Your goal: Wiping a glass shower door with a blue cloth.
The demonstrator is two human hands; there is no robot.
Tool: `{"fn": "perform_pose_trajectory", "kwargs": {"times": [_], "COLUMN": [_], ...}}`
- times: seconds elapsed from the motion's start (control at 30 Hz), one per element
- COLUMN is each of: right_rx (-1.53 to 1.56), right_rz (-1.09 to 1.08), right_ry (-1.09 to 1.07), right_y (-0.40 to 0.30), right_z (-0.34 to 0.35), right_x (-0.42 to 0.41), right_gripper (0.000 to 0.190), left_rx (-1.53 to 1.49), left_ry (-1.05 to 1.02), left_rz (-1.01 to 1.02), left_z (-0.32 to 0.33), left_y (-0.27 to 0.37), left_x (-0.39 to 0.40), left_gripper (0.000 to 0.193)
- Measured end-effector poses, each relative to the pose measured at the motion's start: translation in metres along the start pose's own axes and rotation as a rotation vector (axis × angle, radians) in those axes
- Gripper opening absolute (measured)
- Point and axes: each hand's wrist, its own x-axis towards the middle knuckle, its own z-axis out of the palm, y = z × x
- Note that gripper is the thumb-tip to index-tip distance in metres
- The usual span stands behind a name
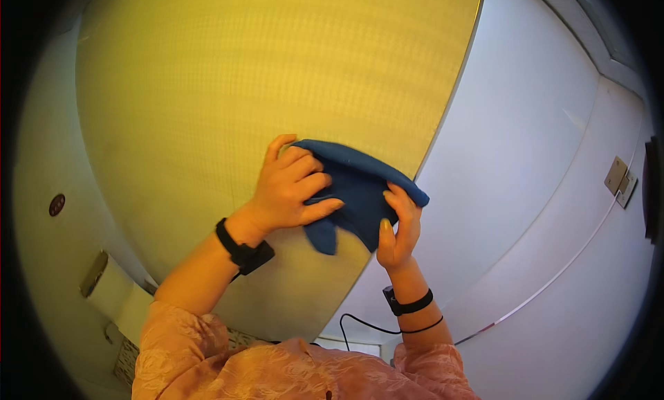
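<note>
A blue cloth (pixel 358 203) is held between my two hands in front of a large yellow-lit panel with a fine grid texture (pixel 259 78). My left hand (pixel 298 184) grips the cloth's left side, fingers curled over it and thumb pointing right. My right hand (pixel 399 226) holds its right end, with the fingertips under a thick folded upper edge and the thumb lower down. A loose flap of the cloth hangs below my left hand. Both wrists wear black straps with small devices.
The panel's straight edge (pixel 451 109) runs down beside my right hand, with a white surface (pixel 519 114) beyond it. A metal hinge (pixel 621 182) is at the far right. A round dark disc (pixel 57 205) is at the left. A black cable (pixel 371 325) loops by my right forearm.
</note>
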Motion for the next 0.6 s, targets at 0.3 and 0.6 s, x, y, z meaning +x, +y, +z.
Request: {"fn": "perform_pose_trajectory", "kwargs": {"times": [0.3,0.6], "right_rx": [-0.363,-0.470], "right_rz": [-0.055,-0.089], "right_ry": [0.279,0.093], "right_y": [-0.003,-0.009], "right_z": [0.040,0.034], "right_x": [0.008,0.003], "right_gripper": [0.033,0.033], "left_rx": [0.116,0.090], "left_ry": [-0.122,-0.176], "left_rz": [0.031,-0.111], "left_z": [-0.065,-0.067], "left_y": [-0.039,-0.046], "left_x": [0.010,0.007], "left_gripper": [0.026,0.047]}}
